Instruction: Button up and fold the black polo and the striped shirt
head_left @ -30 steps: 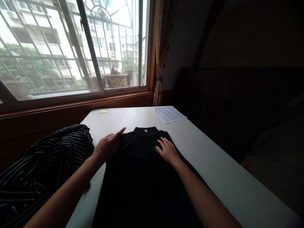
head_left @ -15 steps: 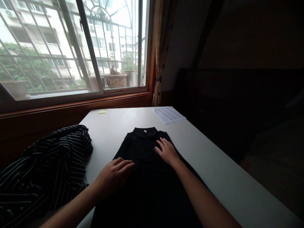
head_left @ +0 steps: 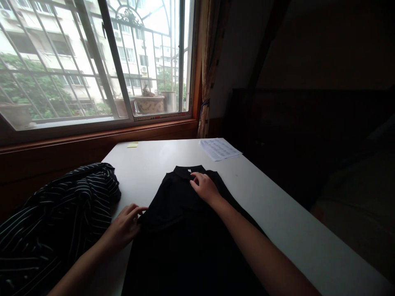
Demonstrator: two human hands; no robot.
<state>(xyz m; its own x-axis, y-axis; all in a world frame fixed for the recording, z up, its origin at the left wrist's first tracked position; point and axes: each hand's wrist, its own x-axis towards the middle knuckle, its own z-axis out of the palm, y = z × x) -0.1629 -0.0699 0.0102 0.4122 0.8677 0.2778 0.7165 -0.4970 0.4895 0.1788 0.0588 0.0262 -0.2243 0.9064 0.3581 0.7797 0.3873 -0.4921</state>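
Observation:
A black collared shirt (head_left: 191, 246) lies on the table with its collar at the far end and a small white label inside the neck. My left hand (head_left: 125, 224) is at the shirt's left edge, where thumb and fingers close on the cloth; a crease runs inward from there. Just below the collar, my right hand (head_left: 205, 188) rests on the shirt front, fingers apart and slightly bent, holding nothing. The near part of the shirt is too dark to show detail.
A crumpled black-and-white striped garment (head_left: 68, 213) lies to the left. Printed sheets (head_left: 219, 149) and a yellow sticky note (head_left: 132, 144) lie at the far end of the white table (head_left: 277, 209). Beyond it are a barred window (head_left: 148, 61) and a curtain (head_left: 208, 78).
My left hand has moved left from the shirt front to its edge, and the cloth there has creased. My right hand has slid left and up towards the collar.

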